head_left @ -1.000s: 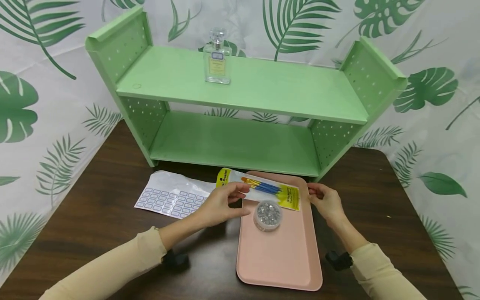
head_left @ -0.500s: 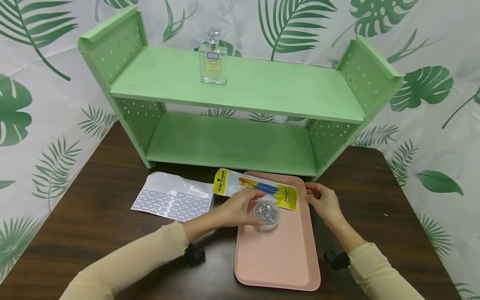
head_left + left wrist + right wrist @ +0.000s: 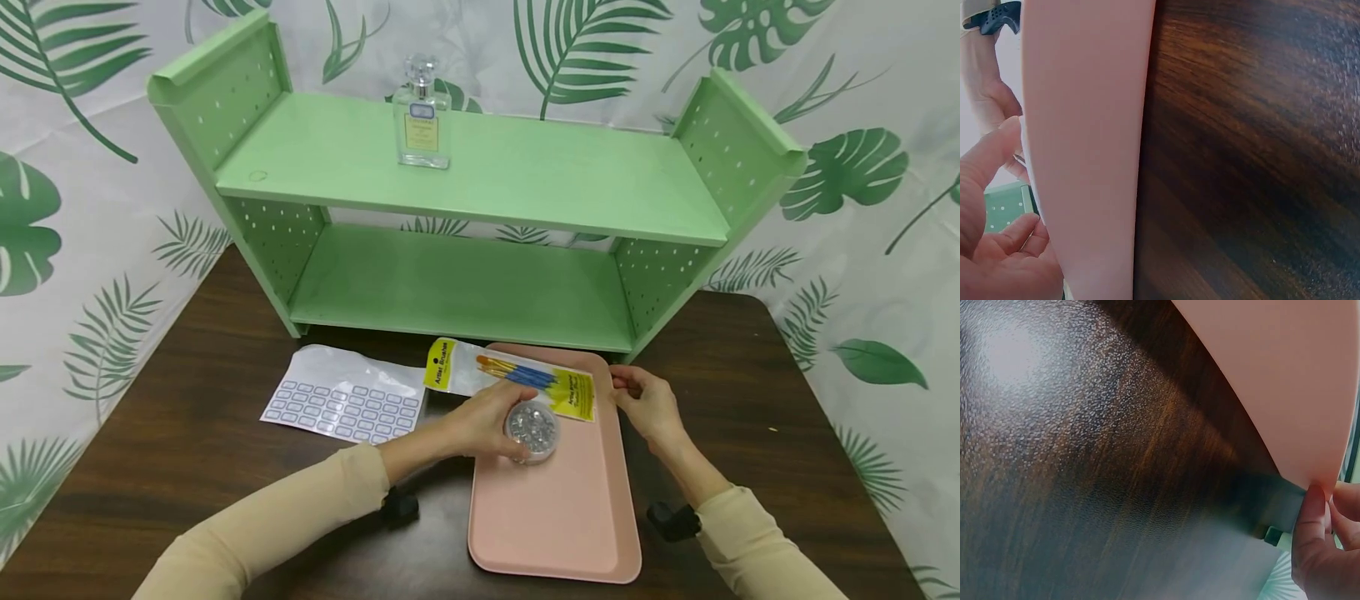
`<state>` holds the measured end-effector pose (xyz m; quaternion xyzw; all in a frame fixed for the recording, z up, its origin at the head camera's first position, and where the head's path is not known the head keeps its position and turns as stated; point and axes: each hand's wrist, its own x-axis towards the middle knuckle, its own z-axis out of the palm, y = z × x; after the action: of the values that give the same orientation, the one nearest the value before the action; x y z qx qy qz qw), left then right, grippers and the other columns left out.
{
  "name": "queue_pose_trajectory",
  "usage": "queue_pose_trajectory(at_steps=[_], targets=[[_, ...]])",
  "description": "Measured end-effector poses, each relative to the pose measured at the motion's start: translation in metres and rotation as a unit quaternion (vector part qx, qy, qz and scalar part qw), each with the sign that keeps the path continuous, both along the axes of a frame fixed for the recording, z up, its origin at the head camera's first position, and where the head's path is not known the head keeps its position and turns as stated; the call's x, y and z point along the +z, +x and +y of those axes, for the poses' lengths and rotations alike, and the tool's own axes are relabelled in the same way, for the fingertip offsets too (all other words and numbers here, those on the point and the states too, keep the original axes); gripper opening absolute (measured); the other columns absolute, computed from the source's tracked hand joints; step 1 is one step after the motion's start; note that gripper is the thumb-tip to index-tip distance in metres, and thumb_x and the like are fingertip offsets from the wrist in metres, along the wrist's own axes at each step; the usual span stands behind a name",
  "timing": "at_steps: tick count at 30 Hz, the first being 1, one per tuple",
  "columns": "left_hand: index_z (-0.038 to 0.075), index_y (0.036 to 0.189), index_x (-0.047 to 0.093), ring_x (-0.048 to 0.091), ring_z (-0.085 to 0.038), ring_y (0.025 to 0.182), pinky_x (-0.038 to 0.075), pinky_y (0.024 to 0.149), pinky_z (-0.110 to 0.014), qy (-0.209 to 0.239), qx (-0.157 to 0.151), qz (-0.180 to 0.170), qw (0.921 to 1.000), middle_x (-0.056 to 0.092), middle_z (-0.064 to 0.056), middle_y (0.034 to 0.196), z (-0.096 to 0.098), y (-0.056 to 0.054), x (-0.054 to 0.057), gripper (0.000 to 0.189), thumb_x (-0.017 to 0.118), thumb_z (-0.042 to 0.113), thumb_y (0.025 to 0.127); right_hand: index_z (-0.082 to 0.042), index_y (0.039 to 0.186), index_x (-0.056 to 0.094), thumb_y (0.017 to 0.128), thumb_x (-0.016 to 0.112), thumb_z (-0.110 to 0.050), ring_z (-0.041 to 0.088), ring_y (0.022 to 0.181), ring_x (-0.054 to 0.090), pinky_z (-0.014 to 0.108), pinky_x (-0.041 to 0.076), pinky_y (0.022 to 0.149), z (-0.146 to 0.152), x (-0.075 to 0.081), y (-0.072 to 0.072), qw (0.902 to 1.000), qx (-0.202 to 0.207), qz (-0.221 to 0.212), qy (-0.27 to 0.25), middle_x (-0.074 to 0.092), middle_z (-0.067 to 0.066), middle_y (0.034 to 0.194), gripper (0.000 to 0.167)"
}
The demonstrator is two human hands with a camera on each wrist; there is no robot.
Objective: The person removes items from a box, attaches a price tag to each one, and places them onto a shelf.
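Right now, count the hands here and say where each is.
2: the left hand holds the round tub; the right hand pinches the pink tray near its far right corner.

The clearest print reads "Artist Brushes", in dark letters on the yellow header of the brush packet, where it runs sideways, from bottom to top. The packet's other yellow end carries more dark lettering, also turned sideways; its first word looks like "Artist", and the rest is too small to make out. On the glass bottle, a pale yellow label bears lines of blurred print, unreadable. Any marking inside the blue-bordered sticker above it, or on the rows of blue-bordered stickers on the white sheet, is too fine to read.
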<state>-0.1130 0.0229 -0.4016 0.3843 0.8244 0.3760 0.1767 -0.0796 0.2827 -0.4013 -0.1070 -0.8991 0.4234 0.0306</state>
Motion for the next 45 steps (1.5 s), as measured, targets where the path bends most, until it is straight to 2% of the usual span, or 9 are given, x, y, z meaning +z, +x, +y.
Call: queue_pose_trajectory(at_steps=[9,18,22,26,31,37,40,45], targets=[[0.004,0.134,0.046,0.049,-0.022,0.120,0.039,0.103,-0.033,-0.042,0.006,0.034,0.9986,0.050,-0.010,0.131,0.004,0.004,0.000,0.082,0.085,0.026,0.066,0.010,0.120,0.056,0.087,0.055,0.008,0.021,0.089,0.056,0.012,0.045,0.064,0.000,0.001,0.001,1.0000,0.000,0.002,-0.005,0.061,0.026,0.105,0.033],[0.004,0.132,0.049,0.052,-0.021,0.114,0.042,0.100,-0.031,-0.059,0.011,0.054,0.9967,0.052,-0.009,0.126,0.006,0.006,0.002,0.080,0.086,0.027,0.064,0.009,0.120,0.056,0.087,0.055,0.007,0.020,0.089,0.056,0.011,0.044,0.063,-0.003,0.002,0.001,1.0000,-0.002,-0.006,-0.001,0.061,0.026,0.106,0.033],[0.004,0.130,0.051,0.053,-0.020,0.110,0.043,0.098,-0.030,-0.060,0.016,0.052,0.9967,0.052,-0.008,0.122,0.006,0.007,0.002,0.079,0.086,0.028,0.063,0.009,0.120,0.056,0.087,0.055,0.007,0.022,0.090,0.056,0.011,0.045,0.064,-0.003,0.001,0.001,1.0000,-0.004,-0.006,0.002,0.061,0.025,0.106,0.033],[0.007,0.129,0.051,0.054,-0.017,0.103,0.046,0.090,-0.026,-0.053,0.026,0.036,0.9976,0.053,-0.005,0.118,0.004,0.007,0.005,0.078,0.086,0.031,0.063,0.009,0.120,0.056,0.087,0.055,0.007,0.024,0.092,0.056,0.011,0.045,0.064,-0.003,0.000,0.000,1.0000,-0.003,-0.004,0.003,0.061,0.025,0.106,0.034],[0.006,0.127,0.052,0.052,-0.016,0.103,0.046,0.088,-0.027,-0.003,0.031,0.014,0.9994,0.054,-0.004,0.116,-0.003,0.005,0.016,0.076,0.084,0.032,0.064,0.009,0.121,0.056,0.087,0.055,0.007,0.021,0.091,0.055,0.011,0.045,0.064,-0.001,0.000,0.000,1.0000,-0.003,-0.004,0.008,0.061,0.025,0.106,0.034],[0.005,0.123,0.053,0.052,-0.016,0.104,0.045,0.089,-0.031,0.062,0.039,-0.001,0.9973,0.055,-0.005,0.115,-0.029,0.002,0.030,0.072,0.084,0.027,0.063,0.009,0.121,0.055,0.087,0.055,0.006,0.018,0.089,0.055,0.011,0.045,0.064,-0.003,0.001,0.001,1.0000,0.001,-0.008,0.003,0.060,0.026,0.107,0.034],[0.005,0.122,0.052,0.052,-0.016,0.103,0.047,0.087,-0.030,0.081,0.053,-0.017,0.9951,0.054,-0.005,0.114,-0.053,0.002,0.037,0.071,0.085,0.026,0.062,0.009,0.122,0.055,0.088,0.054,0.006,0.020,0.091,0.055,0.011,0.045,0.064,-0.004,0.002,0.001,0.9999,0.003,-0.010,0.003,0.060,0.026,0.108,0.034],[0.004,0.120,0.052,0.053,-0.019,0.103,0.050,0.088,-0.032,0.090,0.082,-0.022,0.9923,0.052,-0.007,0.112,-0.099,0.003,0.042,0.070,0.086,0.021,0.061,0.009,0.122,0.054,0.089,0.054,0.005,0.025,0.093,0.054,0.010,0.044,0.064,-0.003,0.003,0.002,0.9999,0.005,-0.007,0.007,0.060,0.027,0.108,0.034]])
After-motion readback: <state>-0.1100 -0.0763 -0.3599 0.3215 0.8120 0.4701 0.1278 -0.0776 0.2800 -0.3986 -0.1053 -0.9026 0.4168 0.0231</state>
